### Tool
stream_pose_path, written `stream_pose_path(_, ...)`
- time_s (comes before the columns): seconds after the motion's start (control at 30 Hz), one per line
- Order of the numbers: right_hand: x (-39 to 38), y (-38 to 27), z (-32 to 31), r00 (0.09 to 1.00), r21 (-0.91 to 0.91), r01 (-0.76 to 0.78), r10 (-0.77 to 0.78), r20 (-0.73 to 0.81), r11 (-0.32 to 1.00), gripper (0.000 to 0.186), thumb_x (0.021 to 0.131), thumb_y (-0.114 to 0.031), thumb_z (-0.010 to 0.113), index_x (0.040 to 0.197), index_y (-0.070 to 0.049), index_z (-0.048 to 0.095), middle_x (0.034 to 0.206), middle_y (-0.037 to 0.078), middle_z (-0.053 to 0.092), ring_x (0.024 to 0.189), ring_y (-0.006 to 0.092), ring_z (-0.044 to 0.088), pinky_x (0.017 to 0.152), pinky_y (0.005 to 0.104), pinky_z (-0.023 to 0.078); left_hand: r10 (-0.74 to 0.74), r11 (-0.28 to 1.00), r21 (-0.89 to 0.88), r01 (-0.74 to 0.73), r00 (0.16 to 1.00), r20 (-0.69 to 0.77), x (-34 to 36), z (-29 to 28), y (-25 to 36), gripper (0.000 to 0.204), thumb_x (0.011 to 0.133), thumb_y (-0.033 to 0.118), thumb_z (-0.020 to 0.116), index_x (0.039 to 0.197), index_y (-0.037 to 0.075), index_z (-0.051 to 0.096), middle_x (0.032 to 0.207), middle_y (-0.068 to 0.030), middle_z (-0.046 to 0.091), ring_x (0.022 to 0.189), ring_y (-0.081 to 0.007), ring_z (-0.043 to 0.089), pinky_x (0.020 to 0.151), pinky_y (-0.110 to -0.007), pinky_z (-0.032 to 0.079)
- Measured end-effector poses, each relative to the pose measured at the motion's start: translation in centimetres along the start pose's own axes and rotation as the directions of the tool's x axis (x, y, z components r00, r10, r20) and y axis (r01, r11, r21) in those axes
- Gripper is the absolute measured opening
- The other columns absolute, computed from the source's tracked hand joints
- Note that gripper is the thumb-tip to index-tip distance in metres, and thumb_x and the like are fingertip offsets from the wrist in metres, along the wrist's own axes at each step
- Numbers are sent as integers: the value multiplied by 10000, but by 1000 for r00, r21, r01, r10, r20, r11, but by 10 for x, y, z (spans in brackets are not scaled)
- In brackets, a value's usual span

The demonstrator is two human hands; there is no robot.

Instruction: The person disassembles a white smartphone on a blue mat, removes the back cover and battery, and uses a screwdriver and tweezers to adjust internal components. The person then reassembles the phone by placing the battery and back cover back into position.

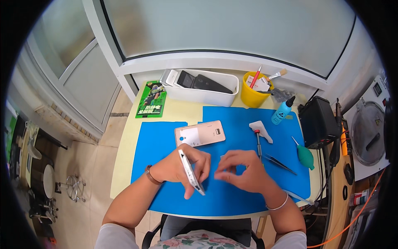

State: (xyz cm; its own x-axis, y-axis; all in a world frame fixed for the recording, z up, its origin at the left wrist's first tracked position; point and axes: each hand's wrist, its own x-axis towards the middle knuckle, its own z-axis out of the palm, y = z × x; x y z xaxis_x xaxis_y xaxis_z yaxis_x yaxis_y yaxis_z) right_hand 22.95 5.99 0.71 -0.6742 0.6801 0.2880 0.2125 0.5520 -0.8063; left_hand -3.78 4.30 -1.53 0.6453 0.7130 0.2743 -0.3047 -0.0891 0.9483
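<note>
My left hand [197, 159] grips a phone without its back cover [190, 172], tilted up on its edge so that its narrow side shows. To the right of it, over the blue mat [166, 199], my right hand [242, 170] has thumb and fingers drawn together in a pinch. Whatever may be between those fingertips is too small and blurred to name. A pink-gold phone back cover [209, 135] lies on the mat just beyond my hands. Beside my right hand rest a red-topped screwdriver [259, 145] and dark tweezers [281, 164].
Along the back stand a white bin [199, 97] of phones, a yellow cup [253, 97] of tools and a green packet [151, 99]. On the right are a blue bottle [282, 113], white cloth [262, 129], green air blower [305, 157] and black box [319, 122].
</note>
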Motion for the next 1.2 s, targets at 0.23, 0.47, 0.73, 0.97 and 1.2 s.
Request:
stream_pose_path(0.23, -7, -12, 33, 996, 332, -10, -21, 91, 943, 324, 860, -277, 961, 1101, -91, 848, 1050, 56, 797, 805, 133, 679, 646, 247, 521, 106, 991, -63, -120, 975, -195, 1, 3, -11, 659, 616, 441, 1078, 661, 137, 495, 762, -38, 683, 656, -86, 567, 561, -225, 459)
stream_pose_path(0.47, -9, -19, 41, 999, 332, -31, 25, 25, 943, 196, 879, -163, 937, 978, -63, 800, 986, 81, 798, 792, 133, 710, 700, 252, 550, 118, 993, 24, -118, 911, -395, 7, 23, -17, 774, 568, 745, 943, 709, 128, 498, 746, -47, 663, 640, -69, 550, 547, -205, 425)
stream_pose_path(0.73, -10, -18, 37, 994, 427, -91, 58, 89, 900, 156, 967, -145, 853, 1029, -29, 769, 937, 87, 765, 786, 160, 713, 718, 280, 563, 132, 989, 11, -145, 863, -488, 10, 37, -22, 836, 679, 604, 1007, 1181, 94, 576, 1063, -60, 656, 929, -99, 594, 769, -258, 487)
stream_pose_path(0.97, -10, -21, 26, 1000, 317, -29, 28, 6, 948, 162, 1014, -146, 796, 1071, -6, 739, 957, 113, 759, 821, 198, 743, 751, 305, 587, 121, 988, 148, -52, 853, -508, 15, 55, -1, 1018, 767, 323, 972, 1578, 87, 403, 1318, -150, 648, 1188, -248, 648, 1078, -423, 520)
stream_pose_path(1.2, -10, -23, 22, 999, 283, -23, 32, -26, 959, 156, 1019, -151, 785, 1070, -18, 720, 963, 119, 760, 833, 212, 753, 756, 317, 597, 76, 997, 64, -54, 909, -411, 14, 40, -2, 1046, 782, 294, 979, 1602, 97, 361, 1451, -205, 630, 1348, -323, 641, 1190, -507, 492)
